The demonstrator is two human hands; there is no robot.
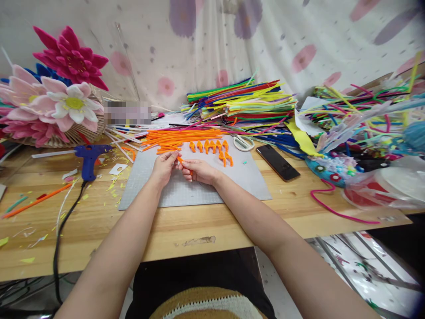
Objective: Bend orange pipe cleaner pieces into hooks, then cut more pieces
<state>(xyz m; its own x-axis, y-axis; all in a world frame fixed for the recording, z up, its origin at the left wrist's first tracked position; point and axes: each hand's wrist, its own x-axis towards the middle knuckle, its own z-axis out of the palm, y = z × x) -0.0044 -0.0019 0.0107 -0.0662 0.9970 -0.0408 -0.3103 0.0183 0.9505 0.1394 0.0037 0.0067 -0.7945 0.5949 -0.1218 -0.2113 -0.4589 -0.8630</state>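
Note:
Both hands meet over the grey cutting mat (199, 195), pinching one orange pipe cleaner (180, 159) between them. My left hand (164, 166) has its fingertips closed on the upper part. On the lower part, my right hand (199, 171) is closed, its fingers curled. Just behind them lies a pile of straight orange pipe cleaners (186, 136). Several small twisted orange pieces (212, 145) stand in a loose row on the mat, to the right of the pile. Fingers hide part of the held pipe cleaner.
White-handled scissors (244, 142) and a black phone (278, 162) lie to the right. A blue glue gun (89, 157) with a black cord sits at left, near pipe-cleaner flowers (75, 102). Bundles of coloured pipe cleaners (245, 102) fill the back. A plastic tub (385, 188) is at far right.

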